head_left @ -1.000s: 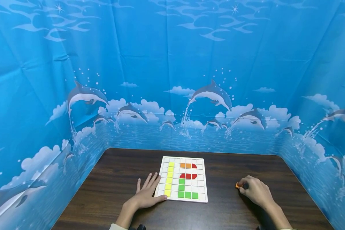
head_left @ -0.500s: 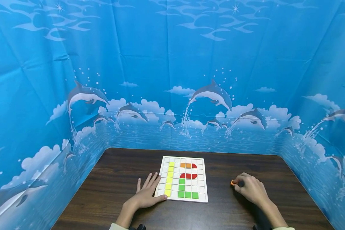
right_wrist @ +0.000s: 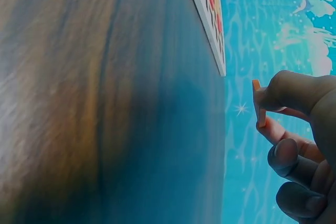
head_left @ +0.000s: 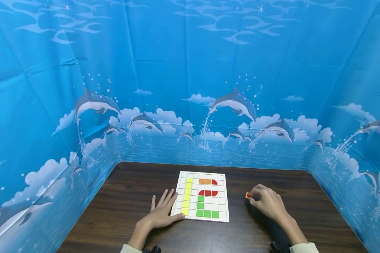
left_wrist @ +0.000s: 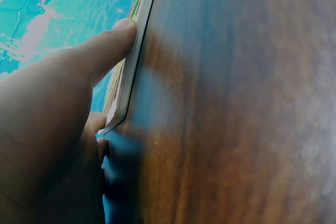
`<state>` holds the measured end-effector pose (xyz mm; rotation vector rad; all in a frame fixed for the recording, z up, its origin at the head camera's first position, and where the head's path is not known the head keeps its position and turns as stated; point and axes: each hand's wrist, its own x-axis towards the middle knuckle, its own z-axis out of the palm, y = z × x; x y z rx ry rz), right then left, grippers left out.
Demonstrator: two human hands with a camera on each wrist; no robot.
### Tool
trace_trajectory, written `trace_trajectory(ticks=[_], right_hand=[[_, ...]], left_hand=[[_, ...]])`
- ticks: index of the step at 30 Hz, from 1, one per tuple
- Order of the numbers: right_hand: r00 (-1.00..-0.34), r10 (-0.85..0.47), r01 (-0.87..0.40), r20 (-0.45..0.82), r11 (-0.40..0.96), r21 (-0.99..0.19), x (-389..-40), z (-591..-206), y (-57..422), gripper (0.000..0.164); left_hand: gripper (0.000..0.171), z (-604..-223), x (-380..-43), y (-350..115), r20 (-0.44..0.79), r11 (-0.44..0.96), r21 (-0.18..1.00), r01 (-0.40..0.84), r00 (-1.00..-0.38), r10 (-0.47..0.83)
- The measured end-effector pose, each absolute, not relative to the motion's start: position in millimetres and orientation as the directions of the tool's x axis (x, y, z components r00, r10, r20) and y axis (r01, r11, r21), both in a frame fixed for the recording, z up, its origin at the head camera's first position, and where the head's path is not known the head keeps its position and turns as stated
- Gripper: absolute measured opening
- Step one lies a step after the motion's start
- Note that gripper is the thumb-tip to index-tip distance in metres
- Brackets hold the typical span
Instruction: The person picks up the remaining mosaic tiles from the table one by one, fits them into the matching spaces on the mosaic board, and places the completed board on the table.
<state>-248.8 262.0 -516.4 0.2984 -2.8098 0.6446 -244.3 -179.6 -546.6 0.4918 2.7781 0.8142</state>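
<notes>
A white grid board lies on the table, bearing a yellow column, green squares in an L shape, red pieces and orange squares. My left hand rests at the board's left edge with fingers spread, its thumb on the near left corner. To the right of the board, my right hand pinches a small orange square tile between thumb and index finger. In the right wrist view the thin tile shows edge-on, the other fingers curled below it.
The dark wood table has rounded far corners. A blue curtain printed with dolphins and clouds surrounds it at the back and both sides. A dark wrist strap shows at the right sleeve.
My right hand has moved left and slightly away from me, toward the board, carrying the orange tile. My left hand and the board have stayed in place.
</notes>
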Motion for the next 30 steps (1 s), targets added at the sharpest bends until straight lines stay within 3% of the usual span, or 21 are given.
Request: trace_trajectory(ticks=[20,30], right_hand=[[-0.931,-0.183,-0.302,0.316,0.873,-0.383,-267.3,-506.9,230.5,0.010],[-0.915,-0.212,-0.341,0.342,0.860,-0.379,-275.6,-505.4,217.8,0.009]], left_hand=[[0.103,-545.3,-245.3,-178.0,-0.143,0.825,0.516,0.229,-0.927,0.347],[0.105,-545.0,-246.3,-178.0,-0.119,0.800,0.551,0.235,-0.927,0.354]])
